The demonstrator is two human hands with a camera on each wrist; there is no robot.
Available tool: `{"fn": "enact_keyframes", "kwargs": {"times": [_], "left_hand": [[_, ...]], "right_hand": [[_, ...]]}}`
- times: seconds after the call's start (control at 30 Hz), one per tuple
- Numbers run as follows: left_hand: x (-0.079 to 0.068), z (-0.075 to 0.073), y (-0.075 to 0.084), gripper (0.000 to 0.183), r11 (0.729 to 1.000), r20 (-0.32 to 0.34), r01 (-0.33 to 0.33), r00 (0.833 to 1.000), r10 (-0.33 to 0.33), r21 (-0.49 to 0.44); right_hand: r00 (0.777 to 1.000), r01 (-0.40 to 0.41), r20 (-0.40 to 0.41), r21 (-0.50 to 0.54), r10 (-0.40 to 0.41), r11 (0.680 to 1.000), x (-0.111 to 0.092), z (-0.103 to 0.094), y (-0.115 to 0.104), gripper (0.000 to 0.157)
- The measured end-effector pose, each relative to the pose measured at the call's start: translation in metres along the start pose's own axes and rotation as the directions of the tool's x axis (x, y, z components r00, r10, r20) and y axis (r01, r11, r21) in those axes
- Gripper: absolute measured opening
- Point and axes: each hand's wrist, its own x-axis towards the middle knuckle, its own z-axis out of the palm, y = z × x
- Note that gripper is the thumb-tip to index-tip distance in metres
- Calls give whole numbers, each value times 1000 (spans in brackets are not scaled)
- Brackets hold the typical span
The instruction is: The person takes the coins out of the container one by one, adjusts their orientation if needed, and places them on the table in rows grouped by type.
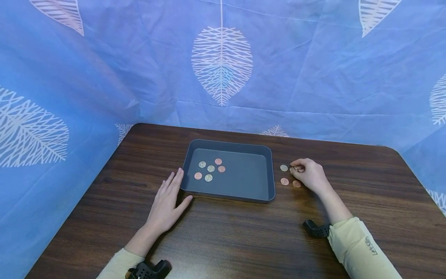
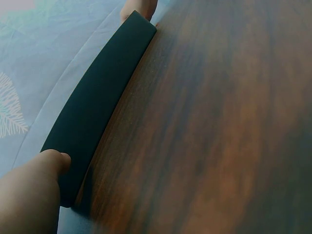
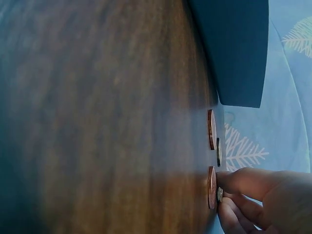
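Note:
A dark grey tray (image 1: 240, 172) lies on the table with several coins, silver and copper, in its left half; one is a silver coin (image 1: 208, 178). My left hand (image 1: 166, 207) rests at the tray's left front corner, fingers straight along its side; in the left wrist view the thumb (image 2: 56, 161) touches the tray wall. Right of the tray, my right hand (image 1: 311, 174) pinches a silver coin (image 3: 220, 194) between thumb and fingertips, close over the table. Around it lie another silver coin (image 1: 283, 167) and two copper coins, one nearer the tray (image 1: 284, 181) and one under the hand (image 1: 296, 183).
The dark wood table (image 1: 237, 240) ends at a blue cloth backdrop (image 1: 296, 77) with white leaf prints, behind and to the left. The tray's raised rim (image 1: 273, 178) stands between the loose coins and those inside.

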Motion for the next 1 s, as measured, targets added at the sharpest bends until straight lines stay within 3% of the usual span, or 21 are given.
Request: {"fn": "enact_keyframes", "kwargs": {"times": [0.13, 0.23, 0.4, 0.53, 0.83, 1.0], "left_hand": [[0, 0, 0, 76, 1000, 9, 5, 1000, -5, 1], [0, 0, 0, 76, 1000, 15, 9, 1000, -9, 1], [0, 0, 0, 75, 1000, 14, 13, 1000, -13, -4], [0, 1, -1, 75, 1000, 8, 8, 1000, -8, -3], [1, 1, -2, 75, 1000, 14, 8, 1000, -8, -3], [1, 1, -2, 75, 1000, 13, 8, 1000, -7, -1]], "right_hand": [[1000, 0, -26, 18, 0, 1000, -1, 2, -2, 25], [995, 18, -94, 43, -14, 999, -2, 4, -5, 25], [966, 85, -251, 75, -64, 994, 2, 4, -22, 21], [950, 117, -305, 140, -69, 983, 3, 8, -45, 22], [979, 143, -188, 340, -81, 930, 8, 29, -97, 31], [982, 165, -150, 377, -116, 911, 13, 41, -118, 26]]}}
